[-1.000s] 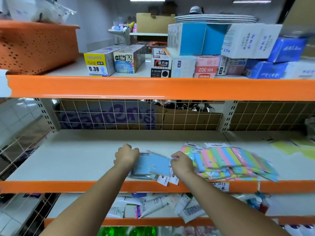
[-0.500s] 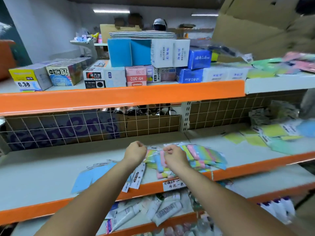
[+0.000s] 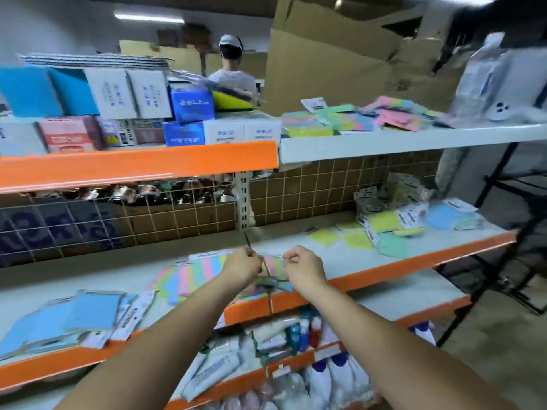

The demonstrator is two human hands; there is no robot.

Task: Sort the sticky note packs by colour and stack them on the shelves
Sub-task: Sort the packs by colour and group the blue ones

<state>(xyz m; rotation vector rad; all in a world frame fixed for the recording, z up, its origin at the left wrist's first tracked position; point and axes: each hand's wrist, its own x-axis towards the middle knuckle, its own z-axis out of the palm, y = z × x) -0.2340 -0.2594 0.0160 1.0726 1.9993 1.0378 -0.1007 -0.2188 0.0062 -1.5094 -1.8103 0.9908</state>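
My left hand [image 3: 243, 266] and my right hand [image 3: 305, 266] were both over the middle shelf [image 3: 370, 263], with the fingers curled. Between them I held a rainbow-striped sticky note pack [image 3: 273, 266]; the left fingers pinched its left edge and the right fingers pinched its right edge. This pack was just above the pile of rainbow packs [image 3: 192, 273] that lay on the same shelf, beside and under my left hand.

To the left, near the orange front edge, a heap of blue packs [image 3: 80, 315] lay flat, with white header cards [image 3: 131, 316] pointing to the front. The print on these cards was too blurred for me to read. Far to the right on the same shelf there were yellow packs [image 3: 381, 223], green packs [image 3: 390, 245] and some light blue packs [image 3: 447, 216].

On the upper white shelf [image 3: 414, 140] more rainbow and pink packs [image 3: 393, 113] were lying. On the upper orange shelf [image 3: 142, 164] stood blue and white boxes [image 3: 189, 105] with printed characters, which I could not make out. Behind the wire grid a carton [image 3: 59, 229] showed large dark letters, partly hidden. A person in a white cap [image 3: 232, 69] stood in the background.
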